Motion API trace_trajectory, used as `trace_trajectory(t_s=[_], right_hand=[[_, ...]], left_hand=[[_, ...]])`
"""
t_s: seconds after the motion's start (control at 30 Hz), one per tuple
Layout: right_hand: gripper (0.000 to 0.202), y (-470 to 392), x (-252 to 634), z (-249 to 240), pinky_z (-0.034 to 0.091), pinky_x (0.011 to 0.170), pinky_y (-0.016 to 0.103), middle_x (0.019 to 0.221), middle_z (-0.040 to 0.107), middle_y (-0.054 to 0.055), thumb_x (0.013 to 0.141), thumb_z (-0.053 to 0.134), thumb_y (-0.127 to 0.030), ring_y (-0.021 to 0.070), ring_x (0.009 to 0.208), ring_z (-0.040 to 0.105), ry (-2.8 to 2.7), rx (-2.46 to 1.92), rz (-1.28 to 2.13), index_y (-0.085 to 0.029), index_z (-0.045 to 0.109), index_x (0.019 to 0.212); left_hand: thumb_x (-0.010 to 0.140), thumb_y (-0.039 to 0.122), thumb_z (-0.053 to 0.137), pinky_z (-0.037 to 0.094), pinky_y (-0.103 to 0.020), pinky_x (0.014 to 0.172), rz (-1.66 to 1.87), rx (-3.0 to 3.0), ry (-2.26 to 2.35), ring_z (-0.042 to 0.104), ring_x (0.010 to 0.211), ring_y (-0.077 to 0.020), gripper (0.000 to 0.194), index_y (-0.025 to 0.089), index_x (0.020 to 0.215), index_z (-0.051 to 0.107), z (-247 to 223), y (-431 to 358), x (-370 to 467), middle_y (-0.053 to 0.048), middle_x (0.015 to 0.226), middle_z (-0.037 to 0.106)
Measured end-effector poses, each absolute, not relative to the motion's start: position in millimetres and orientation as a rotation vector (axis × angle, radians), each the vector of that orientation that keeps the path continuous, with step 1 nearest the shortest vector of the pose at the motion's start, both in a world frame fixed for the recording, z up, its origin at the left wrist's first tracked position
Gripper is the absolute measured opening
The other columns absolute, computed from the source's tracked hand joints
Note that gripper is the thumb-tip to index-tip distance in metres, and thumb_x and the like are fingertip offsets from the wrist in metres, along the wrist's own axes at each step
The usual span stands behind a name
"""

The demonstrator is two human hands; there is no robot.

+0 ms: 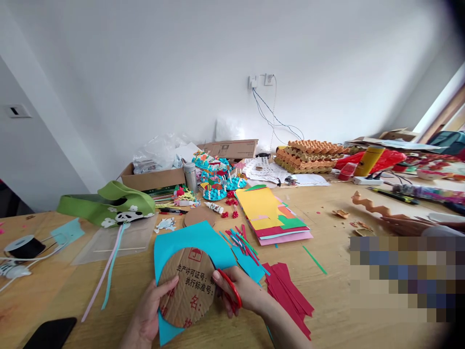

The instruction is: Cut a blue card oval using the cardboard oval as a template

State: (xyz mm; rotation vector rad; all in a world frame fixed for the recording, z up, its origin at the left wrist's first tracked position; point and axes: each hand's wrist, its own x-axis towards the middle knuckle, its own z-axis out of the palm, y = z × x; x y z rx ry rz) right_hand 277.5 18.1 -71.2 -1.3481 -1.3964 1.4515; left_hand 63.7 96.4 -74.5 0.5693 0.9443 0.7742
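My left hand [147, 308] pinches a round cardboard disc [189, 291] against a sheet of blue paper [170, 245], thumb on top and fingers mostly hidden behind. Red Chinese print and an umbrella mark show on the disc. Red-handled scissors [231, 287] are in my right hand [238, 293], close to the disc's right edge; their blades are mostly hidden behind the hand and disc. Right of the hands lie dark red paper strips [288, 295]. Just beyond the blue sheet are thin coloured strips [247, 245] and a second brown disc [198, 216].
A stack of coloured paper [261, 211] sits ahead. Left are a green panda headband [109, 203], a black phone [51, 333] and a ribbon spool [24, 246]. Egg trays [308, 157], blue paper crafts [214, 191] and a cardboard box [152, 177] line the wall. Another person's hand [403, 225] is at right.
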Motion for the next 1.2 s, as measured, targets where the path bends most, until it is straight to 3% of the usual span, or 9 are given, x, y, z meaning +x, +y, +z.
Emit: trace_trajectory(t_s=[0.2, 0.43, 0.77, 1.2], right_hand=[[0.066, 17, 276, -72, 0.031, 0.036, 0.020, 0.043, 0.051, -0.002, 0.078, 0.032, -0.082, 0.0075, 0.031, 0.040, -1.372, -1.320, 1.487, -0.019, 0.046, 0.063], [0.069, 17, 273, -68, 0.028, 0.034, 0.019, 0.041, 0.048, -0.002, 0.075, 0.030, -0.085, 0.0076, 0.032, 0.040, -1.362, -1.363, 1.445, -0.019, 0.043, 0.060], [0.067, 18, 272, -76, 0.024, 0.032, 0.019, 0.038, 0.043, -0.005, 0.072, 0.035, -0.086, 0.0097, 0.031, 0.041, -1.342, -1.439, 1.369, -0.020, 0.042, 0.065], [0.069, 16, 275, -64, 0.028, 0.033, 0.018, 0.040, 0.047, -0.004, 0.077, 0.031, -0.083, 0.0053, 0.029, 0.036, -1.395, -1.336, 1.507, -0.018, 0.043, 0.055]], left_hand=[[0.065, 0.017, 0.078, 0.050, -0.050, 0.093, 0.766, 0.580, 0.959, 0.066, 0.103, -0.0359, 0.060, 0.011, 0.122, 0.059, -74, 98, 64, -0.016, 0.103, 0.073], [0.063, 0.017, 0.080, 0.050, -0.046, 0.093, 0.779, 0.563, 0.959, 0.065, 0.105, -0.0339, 0.065, 0.013, 0.125, 0.058, -76, 98, 63, -0.014, 0.102, 0.074], [0.065, 0.017, 0.078, 0.050, -0.050, 0.093, 0.784, 0.573, 0.970, 0.065, 0.103, -0.0355, 0.054, 0.013, 0.117, 0.063, -76, 98, 63, -0.015, 0.101, 0.074], [0.060, 0.020, 0.082, 0.052, -0.048, 0.090, 0.757, 0.622, 0.985, 0.067, 0.099, -0.0356, 0.066, 0.013, 0.122, 0.061, -73, 96, 60, -0.013, 0.099, 0.075]])
